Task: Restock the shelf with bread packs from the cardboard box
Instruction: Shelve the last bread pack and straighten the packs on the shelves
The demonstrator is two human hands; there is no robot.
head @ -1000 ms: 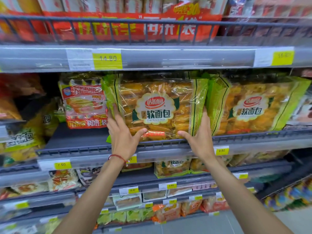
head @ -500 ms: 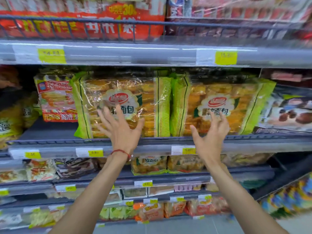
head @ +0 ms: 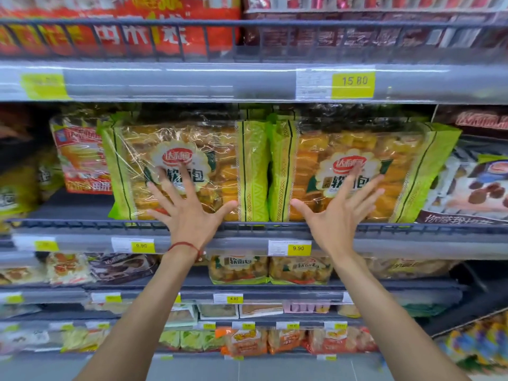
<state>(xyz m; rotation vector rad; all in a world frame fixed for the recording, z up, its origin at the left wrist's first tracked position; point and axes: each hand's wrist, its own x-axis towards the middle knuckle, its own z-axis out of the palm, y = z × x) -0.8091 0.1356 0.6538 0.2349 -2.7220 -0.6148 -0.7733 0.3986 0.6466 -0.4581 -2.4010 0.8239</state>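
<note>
Fanned wide and gripping nothing, the left hand (head: 187,213) and the right hand (head: 338,218) are raised with straight fingers, each palm facing one green-edged bread pack. The left bread pack (head: 176,138) and the right bread pack (head: 365,144) stand upright side by side on the middle shelf (head: 77,209). Their inner edges touch or nearly touch, and their bases sit behind the low front rail. Fingertips of each hand overlap the round label on its pack, but I cannot tell whether they press the film or hover just short of it. The cardboard box is out of view.

The step looks like squaring up these two packs. That calls for a flat, even push low on each face, where the loaves give support, so neither pack tips backward or crumples. Faces flush with the rail, near the 9.90 price tag (head: 298,248), would leave the labels readable. A red-printed pack (head: 79,160) sits just left and slightly farther back, and a dark pack (head: 478,182) leans at the right. Any sideways nudge should be small to avoid crowding them. A red string (head: 184,245) circles the left wrist.
</note>
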